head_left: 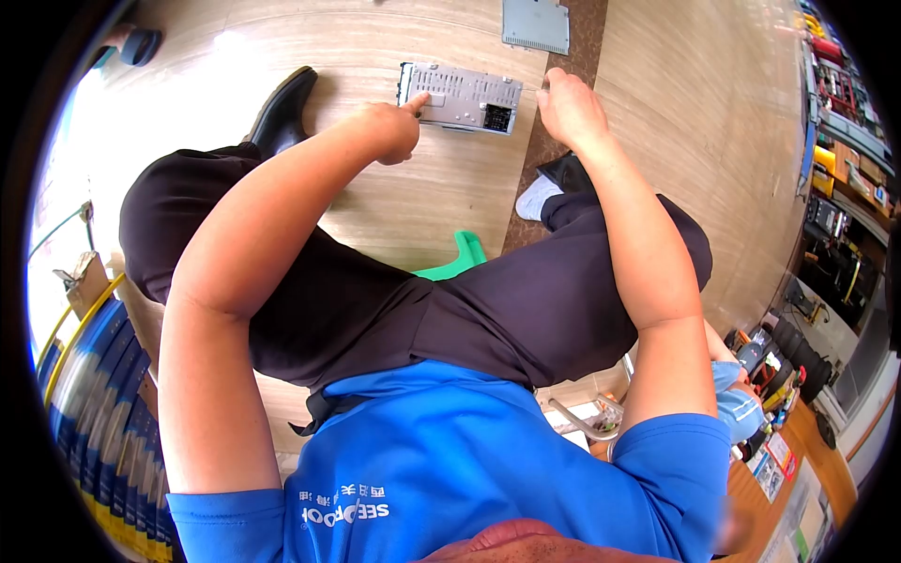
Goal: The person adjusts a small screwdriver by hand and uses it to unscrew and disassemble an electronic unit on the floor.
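A silver metal box that looks like a car stereo (460, 94) lies on the floor ahead of me, slotted face up, with a dark connector socket at its right corner. My left hand (387, 129) is at its left end. The index finger is stretched out onto the top face, and the other fingers are partly curled. Just off the box's right end is my right hand (571, 105), apart from it. Its fingers are closed in a pinch; a small dark bit shows at the tips, too small to name. Beyond lies a flat grey metal cover (536, 25).
Under me is a green plastic stool (460, 258). A dark strip (527, 220) crosses the tiled floor. Blue and yellow racked items (99, 413) stand at left. Shelves of tools and parts (840, 103) line the right, above a wooden bench (812, 450). Another person's foot (141, 47) is far left.
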### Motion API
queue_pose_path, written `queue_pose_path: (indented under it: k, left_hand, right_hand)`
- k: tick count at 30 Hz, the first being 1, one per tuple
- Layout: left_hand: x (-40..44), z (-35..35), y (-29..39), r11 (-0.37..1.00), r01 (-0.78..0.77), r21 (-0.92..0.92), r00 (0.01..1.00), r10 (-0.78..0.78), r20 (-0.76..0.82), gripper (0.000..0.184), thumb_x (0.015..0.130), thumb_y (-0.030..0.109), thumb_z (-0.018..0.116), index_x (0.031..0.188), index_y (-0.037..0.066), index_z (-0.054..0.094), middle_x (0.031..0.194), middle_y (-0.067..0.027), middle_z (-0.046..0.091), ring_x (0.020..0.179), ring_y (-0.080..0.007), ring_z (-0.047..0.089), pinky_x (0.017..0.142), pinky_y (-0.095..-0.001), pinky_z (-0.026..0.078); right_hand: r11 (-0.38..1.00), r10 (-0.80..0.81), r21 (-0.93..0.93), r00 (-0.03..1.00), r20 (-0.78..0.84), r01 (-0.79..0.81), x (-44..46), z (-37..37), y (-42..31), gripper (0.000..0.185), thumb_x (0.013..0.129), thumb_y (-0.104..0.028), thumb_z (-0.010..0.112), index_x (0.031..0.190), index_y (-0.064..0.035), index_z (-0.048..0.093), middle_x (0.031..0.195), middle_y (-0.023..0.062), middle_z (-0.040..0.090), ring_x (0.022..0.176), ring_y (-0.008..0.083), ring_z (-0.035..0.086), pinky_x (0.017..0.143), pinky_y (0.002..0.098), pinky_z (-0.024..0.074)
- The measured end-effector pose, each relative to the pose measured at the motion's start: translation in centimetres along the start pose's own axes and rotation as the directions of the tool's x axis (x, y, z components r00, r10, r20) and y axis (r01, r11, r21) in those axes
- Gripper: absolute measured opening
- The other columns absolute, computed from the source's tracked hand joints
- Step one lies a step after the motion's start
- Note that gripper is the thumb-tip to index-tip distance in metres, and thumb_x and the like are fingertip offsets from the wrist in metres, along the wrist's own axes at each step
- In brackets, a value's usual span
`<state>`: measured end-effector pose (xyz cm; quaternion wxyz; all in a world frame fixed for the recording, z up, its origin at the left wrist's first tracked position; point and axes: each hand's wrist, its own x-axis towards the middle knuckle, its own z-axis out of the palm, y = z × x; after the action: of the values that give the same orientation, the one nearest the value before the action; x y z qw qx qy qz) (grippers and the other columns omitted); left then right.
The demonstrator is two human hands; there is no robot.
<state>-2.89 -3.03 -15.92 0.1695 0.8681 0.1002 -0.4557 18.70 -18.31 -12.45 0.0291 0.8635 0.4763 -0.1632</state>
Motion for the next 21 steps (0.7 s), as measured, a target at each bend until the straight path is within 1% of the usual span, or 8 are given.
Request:
queue_pose_path:
  k: [2,4,6,12,16,17,19,21]
  left_hand:
    - [0.2,0.2,-0.1,1.0,0.002,-0.001,1.0,-0.002,-0.004,0.06,0.099,0.026,0.06,0.155,0.012,0.041,0.171,0.001,0.009,0.129,-0.029,0.059,0.103,-0.0481,0.048]
    - [0.1,0.2,-0.2,1.0,-0.027,-0.015,1.0,0.027,-0.016,0.058,0.096,0.028,0.066,0.146,0.005,0.047,0.17,-0.0072,0.005,0.128,-0.0342,0.057,0.105,-0.0466,0.049]
    - [0.0,0.1,-0.2,1.0,-0.025,-0.014,1.0,0.025,-0.01,0.059,0.096,0.028,0.066,0.147,0.005,0.047,0.17,-0.0074,0.005,0.128,-0.0344,0.057,0.105,-0.0466,0.049]
    - [0.0,0.1,-0.2,1.0,-0.029,-0.012,0.999,0.029,-0.014,0.06,0.096,0.028,0.066,0.147,0.004,0.046,0.17,-0.0081,0.004,0.128,-0.0346,0.057,0.104,-0.047,0.049]
    - [0.0,0.0,-0.2,1.0,-0.029,-0.009,1.0,0.029,-0.005,0.06,0.096,0.028,0.066,0.147,0.003,0.046,0.17,-0.0087,0.004,0.128,-0.0347,0.057,0.104,-0.0469,0.049]
    - [-0.1,-0.1,-0.1,1.0,-0.029,-0.009,1.0,0.029,-0.005,0.06,0.096,0.028,0.066,0.147,0.003,0.046,0.17,-0.0087,0.004,0.128,-0.0347,0.057,0.104,-0.0469,0.049]
    - [-0.1,-0.3,0.1,1.0,0.005,0.008,1.0,-0.005,0.022,0.063,0.099,0.024,0.06,0.157,0.012,0.036,0.17,0.0004,0.013,0.13,-0.0287,0.058,0.105,-0.0477,0.047]
    - [0.1,-0.1,0.0,1.0,0.008,-0.002,1.0,-0.008,0.016,0.064,0.099,0.024,0.06,0.157,0.012,0.036,0.17,-0.0002,0.015,0.13,-0.0288,0.058,0.105,-0.0477,0.047]
  right_hand:
    - [1.0,0.013,0.0,1.0,-0.011,-0.013,0.3,0.6,0.3,0.028,0.095,-0.021,0.064,0.111,0.0015,0.059,0.108,0.026,0.067,0.103,0.043,0.065,0.089,0.0519,0.0518]
    - [1.0,0.026,-0.001,0.999,-0.021,-0.026,0.5,0.7,0.5,0.029,0.095,-0.021,0.064,0.113,0.0014,0.059,0.108,0.0258,0.067,0.103,0.0427,0.065,0.089,0.0519,0.0517]
    - [1.0,-0.006,-0.01,1.0,0.005,0.006,0.5,0.4,0.6,0.028,0.095,-0.021,0.064,0.113,0.0,0.06,0.108,0.0257,0.068,0.103,0.0427,0.065,0.088,0.0519,0.052]
    - [0.999,0.022,-0.041,0.998,0.058,-0.02,0.2,-1.1,0.0,0.025,0.095,-0.022,0.062,0.11,-0.0022,0.061,0.105,0.0254,0.068,0.102,0.0431,0.065,0.087,0.0523,0.0524]
    - [1.0,0.012,-0.002,1.0,0.017,-0.012,0.3,0.3,0.5,0.024,0.095,-0.022,0.063,0.109,-0.0018,0.061,0.106,0.0256,0.068,0.102,0.0431,0.065,0.087,0.0525,0.0522]
    - [1.0,0.013,0.008,1.0,-0.014,-0.013,0.5,0.7,0.7,0.024,0.095,-0.022,0.063,0.108,-0.0017,0.061,0.105,0.0256,0.068,0.101,0.0432,0.065,0.086,0.0527,0.0522]
    - [1.0,0.014,0.016,0.999,-0.045,-0.013,0.6,0.9,1.0,0.024,0.095,-0.022,0.063,0.108,-0.0016,0.06,0.105,0.0257,0.068,0.101,0.0433,0.065,0.086,0.0529,0.0521]
    - [1.0,0.001,-0.002,0.999,-0.038,-0.001,0.6,0.7,0.9,0.024,0.095,-0.022,0.063,0.107,-0.0019,0.061,0.105,0.025,0.068,0.101,0.0428,0.065,0.086,0.0527,0.052]
